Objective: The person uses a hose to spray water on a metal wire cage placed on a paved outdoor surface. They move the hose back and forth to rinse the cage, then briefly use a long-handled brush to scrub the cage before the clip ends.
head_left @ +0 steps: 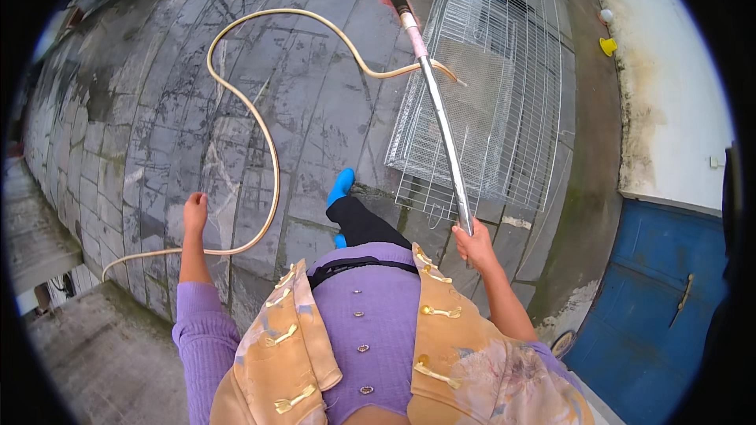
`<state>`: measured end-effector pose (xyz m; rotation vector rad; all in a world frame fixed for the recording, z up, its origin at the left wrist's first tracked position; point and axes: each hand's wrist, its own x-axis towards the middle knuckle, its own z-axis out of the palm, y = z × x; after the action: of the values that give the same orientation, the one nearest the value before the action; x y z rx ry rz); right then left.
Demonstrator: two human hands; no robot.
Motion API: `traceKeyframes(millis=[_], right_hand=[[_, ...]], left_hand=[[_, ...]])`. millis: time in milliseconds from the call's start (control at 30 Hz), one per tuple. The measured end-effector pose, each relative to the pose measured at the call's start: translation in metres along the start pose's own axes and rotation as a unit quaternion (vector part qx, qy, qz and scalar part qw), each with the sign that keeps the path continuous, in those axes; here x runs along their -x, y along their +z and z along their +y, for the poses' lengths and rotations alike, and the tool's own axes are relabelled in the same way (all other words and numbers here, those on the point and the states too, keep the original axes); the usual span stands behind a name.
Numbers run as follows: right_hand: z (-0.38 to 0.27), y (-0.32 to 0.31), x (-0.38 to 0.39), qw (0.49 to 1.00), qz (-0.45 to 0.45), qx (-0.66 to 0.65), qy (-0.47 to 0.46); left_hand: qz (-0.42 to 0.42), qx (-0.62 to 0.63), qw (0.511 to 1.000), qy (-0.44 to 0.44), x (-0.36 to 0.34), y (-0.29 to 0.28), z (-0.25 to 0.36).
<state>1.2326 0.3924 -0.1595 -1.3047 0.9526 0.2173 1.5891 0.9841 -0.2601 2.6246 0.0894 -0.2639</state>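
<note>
My right hand [474,244] grips the lower end of a long silver-handled brush [446,122]. Its pink bristles point away from me, and the shaft passes over a wire cage [488,94] lying on the paving ahead and to the right. Off to my left, my left hand [195,211] hangs with its fingers curled in, and nothing shows in it. A cream hose [272,149] loops across the ground, running behind my left forearm. The hose's far end lies at the cage, under the brush handle.
Dark, wet-looking stone paving [315,110] spreads ahead. At the right stand a stained white wall [669,94] and a blue metal door [650,291]; a small yellow object [608,46] sits by the wall. A concrete ledge [35,228] is at the left. My blue boot [341,186] is forward.
</note>
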Motion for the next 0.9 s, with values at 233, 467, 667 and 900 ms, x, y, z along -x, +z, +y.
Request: traceKeyframes(millis=[233, 467, 667, 900], right_hand=[[-0.005, 0.022, -0.01, 0.973, 0.144, -0.176, 0.039], [-0.009, 0.046, 0.014, 0.939, 0.223, -0.243, 0.095], [-0.054, 0.062, 0.001, 0.926, 0.233, -0.265, 0.134], [-0.215, 0.056, -0.05, 0.921, 0.212, -0.273, 0.179]], left_hand=[[-0.188, -0.035, 0.97, 0.153, -0.088, 0.093, 0.229], [-0.256, -0.081, 0.91, 0.317, -0.198, 0.16, 0.386], [-0.299, -0.073, 0.829, 0.468, -0.231, 0.27, 0.58], [-0.408, -0.121, 0.746, 0.512, -0.26, 0.433, 0.713]])
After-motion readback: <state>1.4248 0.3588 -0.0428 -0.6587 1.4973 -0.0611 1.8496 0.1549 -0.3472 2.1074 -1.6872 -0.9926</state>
